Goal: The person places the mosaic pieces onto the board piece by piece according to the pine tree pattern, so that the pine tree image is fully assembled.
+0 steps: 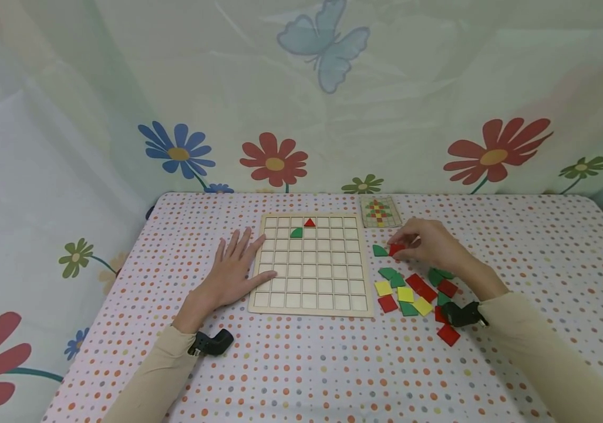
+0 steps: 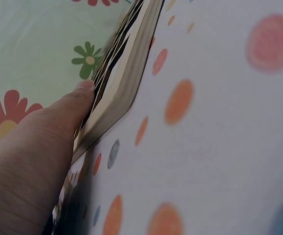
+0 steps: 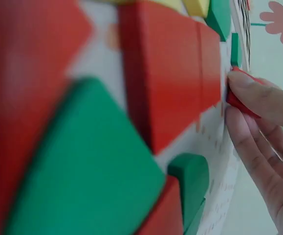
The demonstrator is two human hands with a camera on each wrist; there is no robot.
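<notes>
A wooden grid board [image 1: 367, 294] lies on the dotted table, with a red triangle tile [image 1: 309, 222] in its top row and a green quarter-round tile [image 1: 296, 233] one row lower, to the left. My left hand [image 1: 232, 273] rests spread along the board's left edge, the thumb reaching onto the frame. Right of the board, my right hand [image 1: 430, 244] pinches a red tile [image 3: 239, 100] between thumb and fingers, close over the table. Beside that tile lies another green quarter-round tile [image 1: 380, 251].
Below the right hand lie loose tiles: several red ones [image 1: 448, 335], yellow ones [image 1: 405, 294] and green ones [image 1: 408, 308]. A pattern card [image 1: 393, 221] with a coloured tree-like figure sits at the board's upper right. A flowered cloth [image 1: 412, 117] hangs behind the table.
</notes>
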